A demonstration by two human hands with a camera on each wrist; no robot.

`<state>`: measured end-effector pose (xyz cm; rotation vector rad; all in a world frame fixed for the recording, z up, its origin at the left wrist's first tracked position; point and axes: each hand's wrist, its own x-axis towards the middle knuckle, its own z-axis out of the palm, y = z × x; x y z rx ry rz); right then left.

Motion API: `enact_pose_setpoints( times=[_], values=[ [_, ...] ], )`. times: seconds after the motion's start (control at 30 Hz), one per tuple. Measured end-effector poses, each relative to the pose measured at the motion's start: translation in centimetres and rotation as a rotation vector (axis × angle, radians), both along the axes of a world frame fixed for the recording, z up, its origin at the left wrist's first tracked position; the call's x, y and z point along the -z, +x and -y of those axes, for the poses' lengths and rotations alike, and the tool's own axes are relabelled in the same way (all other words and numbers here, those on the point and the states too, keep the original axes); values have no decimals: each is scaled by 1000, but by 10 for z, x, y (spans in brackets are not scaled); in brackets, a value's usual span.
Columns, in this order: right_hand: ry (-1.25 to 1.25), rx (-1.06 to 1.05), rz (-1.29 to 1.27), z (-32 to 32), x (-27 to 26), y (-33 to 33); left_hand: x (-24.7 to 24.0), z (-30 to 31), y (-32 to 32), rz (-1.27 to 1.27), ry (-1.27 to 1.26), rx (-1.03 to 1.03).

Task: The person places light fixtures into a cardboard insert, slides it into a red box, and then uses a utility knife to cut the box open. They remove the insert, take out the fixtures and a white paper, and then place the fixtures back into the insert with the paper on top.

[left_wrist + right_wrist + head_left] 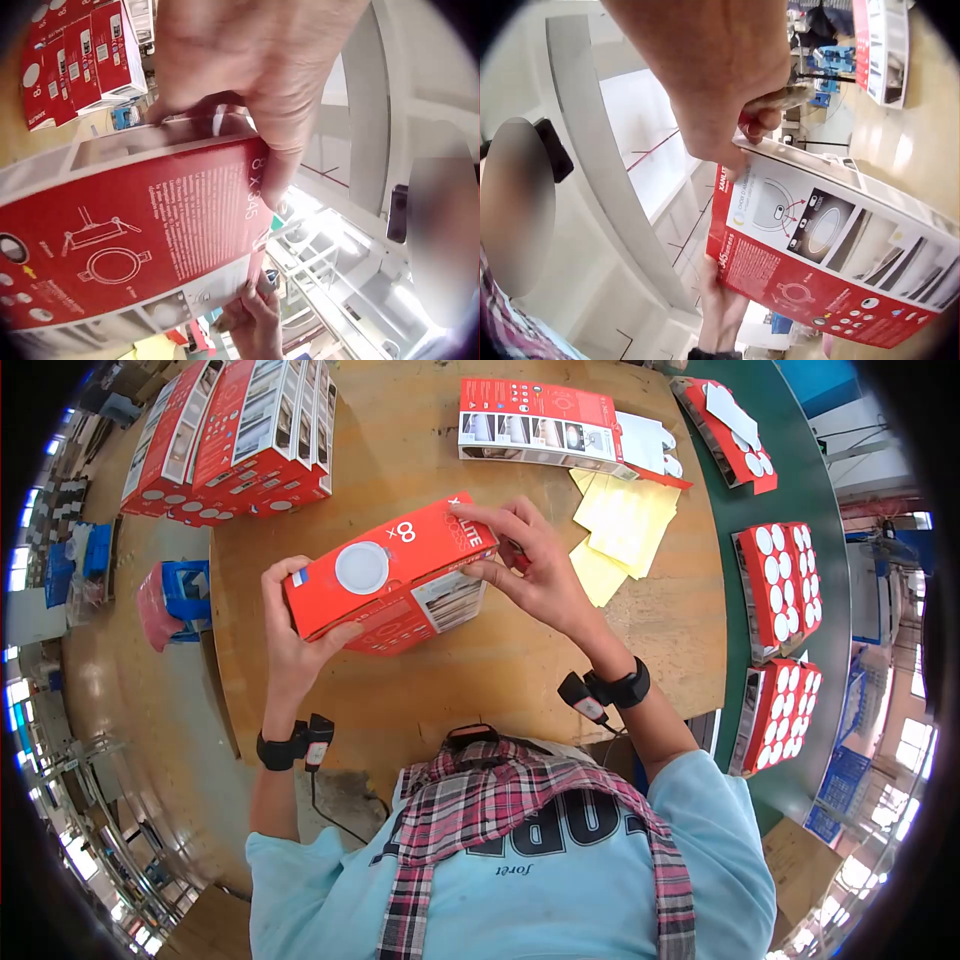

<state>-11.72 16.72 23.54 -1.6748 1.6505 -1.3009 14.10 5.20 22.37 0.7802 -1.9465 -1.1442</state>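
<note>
A red and white printed light-fixture box [350,565], marked x8 with a round lamp pictured on it, is held tilted above the wooden table [640,660]. My left hand [290,650] grips its left end, thumb on the near side. At the other end my right hand [535,565] pinches the edge, index finger along the top and thumb below. In the right wrist view a small red and translucent thing [784,99] sits in the right palm; I cannot tell its kind. Printed lamp pictures cover the box's side panel [840,232].
Several matching boxes [250,440] stand stacked at the back left. An opened box [540,422] lies at the back, near yellow sheets [625,525]. More boxes [780,590] line the green surface [700,550] on the right. Blue bins [187,592] are off the table's left side.
</note>
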Motion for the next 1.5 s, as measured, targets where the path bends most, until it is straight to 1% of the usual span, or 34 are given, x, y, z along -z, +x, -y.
enact_pose_setpoints(
  times=[0.1, 0.2, 0.23, 0.3, 0.33, 0.43, 0.47, 0.57, 0.63, 0.7, 0.8, 0.83, 0.9, 1.0, 1.1, 1.23, 1.4, 1.5],
  values=[
    [39, 5, -47, -9, -9, 6, -13, -12, 5, 177, -57, 20],
    [49, -43, -58, -14, -9, 13, -32, -20, 2, 253, -252, 65],
    [45, -63, -55, -16, -7, 15, -38, -24, 0, 333, -312, 62],
    [1, -45, 80, -18, 5, 15, -46, -29, -4, 491, -432, 59],
    [-22, -34, 146, -19, 10, 16, -45, -29, -5, 479, -412, 53],
    [120, 133, 555, -31, 13, 19, -39, -28, -6, 451, -378, 29],
    [83, 133, 614, -33, 22, 17, -36, -29, -5, 447, -383, 11],
    [60, 122, 730, -45, 34, 17, -24, -32, -4, 381, -349, -87],
    [144, 75, 707, -51, 29, 16, -20, -34, -9, 317, -314, -150],
    [307, 56, 702, -57, 18, 19, -18, -40, -13, 271, -278, -219],
    [395, 122, 691, -60, 19, 29, -28, -49, -24, 427, -327, -263],
    [403, 126, 758, -61, 20, 33, -32, -52, -26, 488, -343, -280],
    [421, 135, 891, -61, 25, 37, -31, -52, -25, 530, -370, -210],
    [277, -12, 923, -63, 32, 40, -34, -54, -25, 546, -370, -112],
    [335, -88, 905, -64, 13, 42, -36, -55, -27, 551, -376, -41],
    [344, -18, 816, -63, -4, 46, -33, -60, -30, 566, -413, -4],
    [345, -11, 731, -63, -15, 62, -27, -64, -31, 554, -464, -45],
    [335, 63, 655, -61, -15, 66, -25, -68, -35, 543, -463, -65]
  ],
)
